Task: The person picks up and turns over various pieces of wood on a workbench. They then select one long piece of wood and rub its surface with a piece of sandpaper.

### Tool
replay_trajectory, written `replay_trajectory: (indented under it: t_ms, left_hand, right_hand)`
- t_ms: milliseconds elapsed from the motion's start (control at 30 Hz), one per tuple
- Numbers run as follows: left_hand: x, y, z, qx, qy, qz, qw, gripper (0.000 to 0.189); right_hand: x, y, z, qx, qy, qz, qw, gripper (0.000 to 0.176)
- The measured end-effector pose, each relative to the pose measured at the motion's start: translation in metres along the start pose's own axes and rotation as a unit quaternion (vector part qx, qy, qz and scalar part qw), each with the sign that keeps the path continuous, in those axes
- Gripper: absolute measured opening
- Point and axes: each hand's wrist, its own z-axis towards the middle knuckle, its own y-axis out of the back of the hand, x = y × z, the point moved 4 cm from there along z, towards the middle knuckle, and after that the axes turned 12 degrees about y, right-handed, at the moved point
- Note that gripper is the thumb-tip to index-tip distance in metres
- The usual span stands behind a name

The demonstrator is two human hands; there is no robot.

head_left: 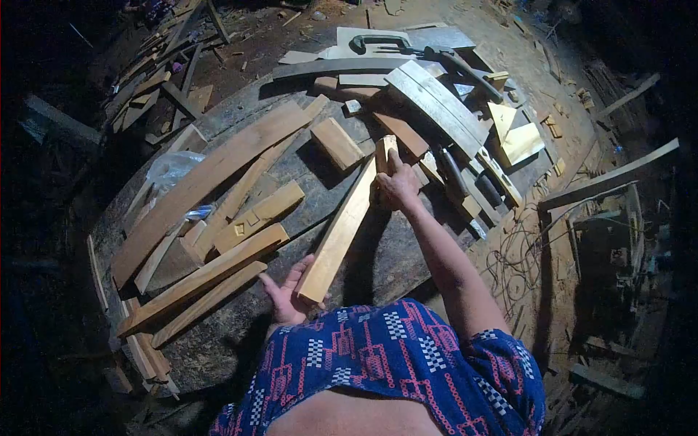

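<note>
A long squared piece of wood [340, 227] slants across the middle of the head view, one end close to my body and the other pointing away. My right hand [398, 183] grips its far end, the index finger laid along the top. Under the near end is my left hand [289, 296], cradling the wood with its thumb held apart; part of its fingers is hidden by the wood. Beside the far end lies a short wooden block [337, 144]. Left of the held piece rests a wood piece with cut notches [258, 216].
Long boards [211, 182] and narrower strips [207, 280] cover the table's left side. At the back right are a pale wide board [438, 103], a C-clamp [378, 43], a hammer-like tool [465, 71] and dark-handled tools [454, 174]. Cable [516, 265] coils on the floor.
</note>
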Motion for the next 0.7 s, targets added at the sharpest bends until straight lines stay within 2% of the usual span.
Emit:
replay_trajectory:
  t_ms: [33, 67, 100, 167, 233, 267, 300, 367, 433, 500, 567, 633, 700]
  left_hand:
    - [0.005, 0.002, -0.001, 0.000, 0.085, -0.062, 0.995, 0.088]
    - [0.007, 0.004, 0.003, 0.020, 0.103, -0.025, 0.994, 0.075]
    - [0.012, 0.011, 0.007, 0.018, 0.105, -0.026, 0.994, 0.075]
    - [0.029, 0.017, 0.016, 0.093, 0.212, 0.041, 0.972, 0.056]
    - [0.039, 0.017, 0.020, 0.107, 0.233, 0.004, 0.967, 0.048]
    - [0.045, 0.021, 0.022, 0.107, 0.242, -0.008, 0.964, 0.048]
    - [0.050, 0.023, 0.023, 0.108, 0.251, -0.019, 0.962, 0.048]
    - [0.057, 0.014, 0.024, 0.118, 0.235, -0.019, 0.965, 0.047]
    - [0.059, 0.009, 0.023, -0.080, 0.196, -0.072, 0.975, 0.048]
    - [0.073, 0.024, 0.027, -0.085, 0.188, -0.048, 0.977, 0.049]
    - [0.081, 0.029, 0.028, 0.051, 0.218, 0.068, 0.972, 0.051]
    - [0.081, 0.018, 0.022, 0.023, 0.228, 0.081, 0.970, 0.055]
    - [0.074, 0.004, 0.013, -0.034, 0.225, 0.134, 0.965, 0.058]
  right_hand:
    - [0.001, -0.003, 0.000, 0.000, 0.000, 0.002, 1.000, 0.067]
    - [0.002, -0.006, -0.002, -0.007, 0.009, 0.007, 1.000, 0.068]
    - [0.007, -0.003, -0.006, -0.014, 0.017, 0.011, 1.000, 0.069]
    - [0.018, -0.006, -0.022, -0.013, -0.028, 0.034, 0.999, 0.070]
    - [0.042, 0.003, -0.059, 0.007, -0.005, 0.055, 0.998, 0.068]
    - [0.044, -0.009, -0.079, -0.071, 0.085, 0.004, 0.994, 0.070]
    - [0.057, -0.005, -0.106, -0.005, 0.044, 0.064, 0.997, 0.073]
    - [0.076, -0.004, -0.151, 0.074, 0.074, 0.043, 0.994, 0.080]
    - [0.091, 0.000, -0.176, 0.120, 0.085, 0.067, 0.987, 0.079]
    - [0.082, -0.006, -0.165, 0.091, 0.085, 0.076, 0.989, 0.077]
    - [0.056, -0.016, -0.116, 0.003, 0.058, 0.058, 0.997, 0.074]
    - [0.029, -0.017, -0.051, 0.001, -0.028, 0.014, 1.000, 0.070]
    - [0.008, -0.017, 0.004, -0.013, -0.005, -0.010, 1.000, 0.065]
